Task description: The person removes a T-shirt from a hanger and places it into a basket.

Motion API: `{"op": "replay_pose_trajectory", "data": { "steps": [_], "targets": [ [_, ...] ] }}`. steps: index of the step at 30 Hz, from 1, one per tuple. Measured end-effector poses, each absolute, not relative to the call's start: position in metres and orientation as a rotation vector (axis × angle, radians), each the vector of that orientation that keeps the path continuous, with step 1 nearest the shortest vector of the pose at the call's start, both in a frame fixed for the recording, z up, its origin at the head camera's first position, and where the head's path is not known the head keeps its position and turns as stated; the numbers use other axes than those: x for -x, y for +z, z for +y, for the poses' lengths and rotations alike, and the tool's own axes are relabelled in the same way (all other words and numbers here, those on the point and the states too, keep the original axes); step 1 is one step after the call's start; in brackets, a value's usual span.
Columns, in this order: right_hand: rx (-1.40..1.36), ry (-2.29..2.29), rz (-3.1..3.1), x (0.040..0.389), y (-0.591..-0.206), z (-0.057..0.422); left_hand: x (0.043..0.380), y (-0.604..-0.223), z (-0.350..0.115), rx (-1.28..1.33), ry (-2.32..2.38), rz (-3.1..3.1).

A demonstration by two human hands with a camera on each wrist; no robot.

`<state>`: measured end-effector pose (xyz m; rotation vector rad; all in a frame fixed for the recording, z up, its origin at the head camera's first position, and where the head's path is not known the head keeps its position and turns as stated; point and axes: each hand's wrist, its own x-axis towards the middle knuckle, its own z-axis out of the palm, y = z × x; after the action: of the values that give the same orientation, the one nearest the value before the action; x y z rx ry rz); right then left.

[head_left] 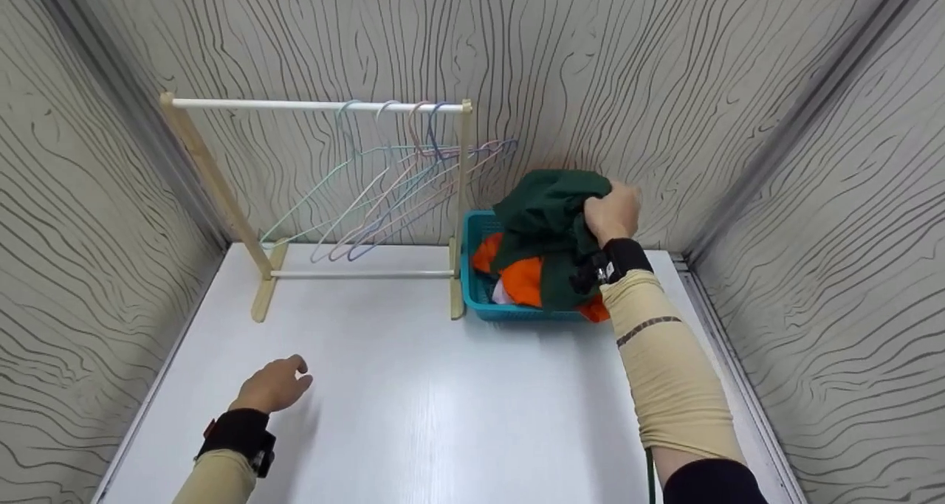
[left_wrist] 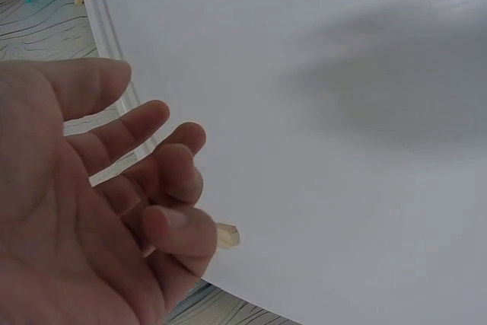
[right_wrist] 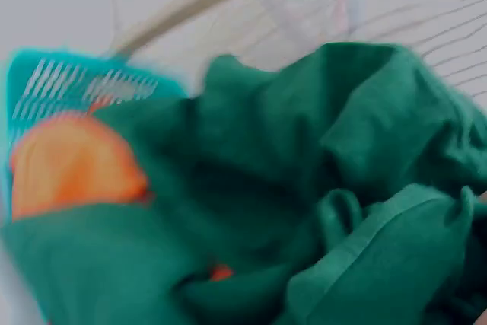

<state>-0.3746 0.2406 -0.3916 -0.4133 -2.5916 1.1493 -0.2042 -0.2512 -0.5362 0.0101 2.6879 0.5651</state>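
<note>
My right hand [head_left: 614,210] grips a bunched dark green garment [head_left: 550,201] above a teal plastic basket [head_left: 483,311]. The cloth's lower folds hang into the basket and overlap an orange cloth [head_left: 523,281] there. In the right wrist view the green garment [right_wrist: 259,142] fills most of the picture, with the orange cloth [right_wrist: 76,165] at its left. Over the white table's left front, my left hand [head_left: 275,384] hovers with loosely bent fingers, holding nothing. The left wrist view shows its palm [left_wrist: 68,226] and relaxed fingers.
A small wooden rack [head_left: 221,187] with a white top rod [head_left: 280,105] stands at the back left of the table [head_left: 413,386]. Several pastel hangers [head_left: 369,187] hang from it, close to the basket. Patterned walls [head_left: 517,54] enclose the table's back and sides.
</note>
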Motion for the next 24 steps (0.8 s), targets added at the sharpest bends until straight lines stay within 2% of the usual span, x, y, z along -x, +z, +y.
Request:
{"op": "replay_pose_trajectory", "data": {
  "steps": [7, 13, 18, 24],
  "targets": [
    [-0.052, 0.949, -2.926, 0.357, -0.480, 0.244, 0.190, -0.542, -0.255, -0.014, 0.558, 2.679],
    [-0.046, 0.638, -3.273, 0.332, -0.533, 0.257, 0.188, -0.545, -0.251, -0.035, 0.555, 2.664],
    [-0.102, 0.596, -3.313, 0.323, -0.539, 0.274, 0.191, -0.546, -0.247, -0.064, 0.570, 2.650],
    [-0.183, 0.660, -3.268, 0.315, -0.518, 0.286, 0.212, -0.539, -0.231, -0.122, 0.549, 2.652]
  ]
}}
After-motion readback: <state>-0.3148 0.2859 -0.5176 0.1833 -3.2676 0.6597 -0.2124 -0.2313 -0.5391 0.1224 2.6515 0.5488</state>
